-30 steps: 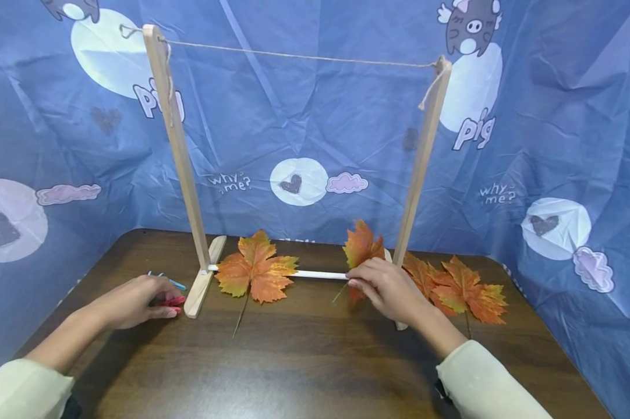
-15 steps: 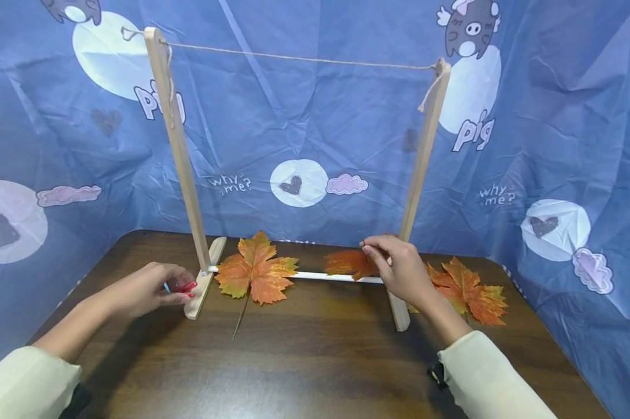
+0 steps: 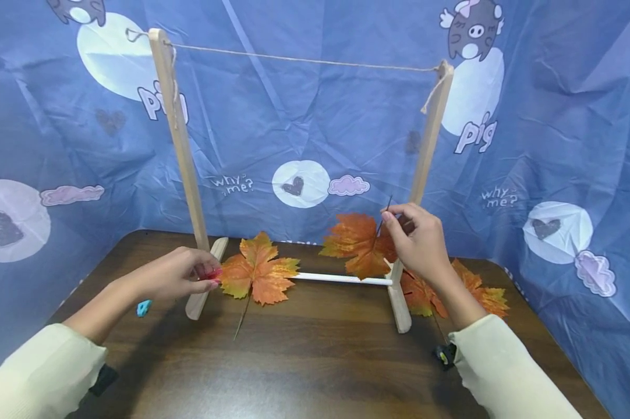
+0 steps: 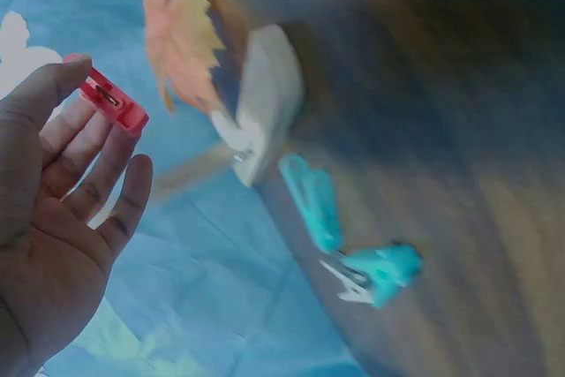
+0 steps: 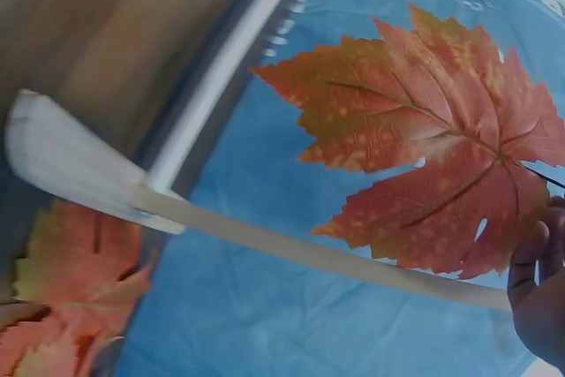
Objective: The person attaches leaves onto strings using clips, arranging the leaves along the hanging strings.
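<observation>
The leaf (image 3: pixel 358 244) is orange and red with pointy edges, held up in the air by the right post (image 3: pixel 429 142). The right grip (image 3: pixel 418 235) is closed to a pinch on its thin stem (image 3: pixel 380 225). The left grip (image 3: pixel 181 274) pinches a small red peg (image 4: pixel 113 101) beside a second leaf (image 3: pixel 259 270), and blue pegs (image 4: pixel 388 271) lie on the surface (image 3: pixel 315 366).

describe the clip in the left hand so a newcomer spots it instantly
On the table stands a wooden frame; the left hand is near its left post. That hand pinches a small clip: red, unlike the turquoise clips lying on the table.
</observation>
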`<control>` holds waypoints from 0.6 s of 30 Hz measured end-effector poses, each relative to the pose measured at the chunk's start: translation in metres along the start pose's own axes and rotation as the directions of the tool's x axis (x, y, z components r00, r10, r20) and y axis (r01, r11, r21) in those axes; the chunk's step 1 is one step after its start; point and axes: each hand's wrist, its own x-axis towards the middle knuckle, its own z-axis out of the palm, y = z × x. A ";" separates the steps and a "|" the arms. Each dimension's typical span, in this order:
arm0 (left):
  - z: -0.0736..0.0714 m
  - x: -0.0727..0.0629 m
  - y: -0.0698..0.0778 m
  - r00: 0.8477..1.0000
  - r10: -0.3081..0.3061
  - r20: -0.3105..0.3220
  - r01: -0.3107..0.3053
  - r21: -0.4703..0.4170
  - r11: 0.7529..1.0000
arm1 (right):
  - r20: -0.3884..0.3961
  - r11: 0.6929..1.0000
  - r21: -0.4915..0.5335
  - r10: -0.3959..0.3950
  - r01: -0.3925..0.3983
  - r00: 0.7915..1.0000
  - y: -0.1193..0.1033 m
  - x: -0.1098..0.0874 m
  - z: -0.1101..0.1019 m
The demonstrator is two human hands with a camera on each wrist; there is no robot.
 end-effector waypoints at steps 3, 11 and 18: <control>-0.003 0.009 0.010 0.999 0.034 -0.001 -0.034 0.030 0.999 | 0.001 0.997 0.010 0.078 -0.078 0.997 -0.007 0.010 -0.006; -0.020 0.039 0.040 0.998 0.065 -0.016 -0.064 0.054 0.996 | -0.017 0.992 0.017 0.125 -0.124 0.992 -0.018 0.038 -0.019; -0.042 0.072 0.065 0.982 0.160 -0.103 -0.155 0.055 0.986 | 0.011 0.993 0.008 0.117 -0.117 0.993 -0.022 0.061 -0.025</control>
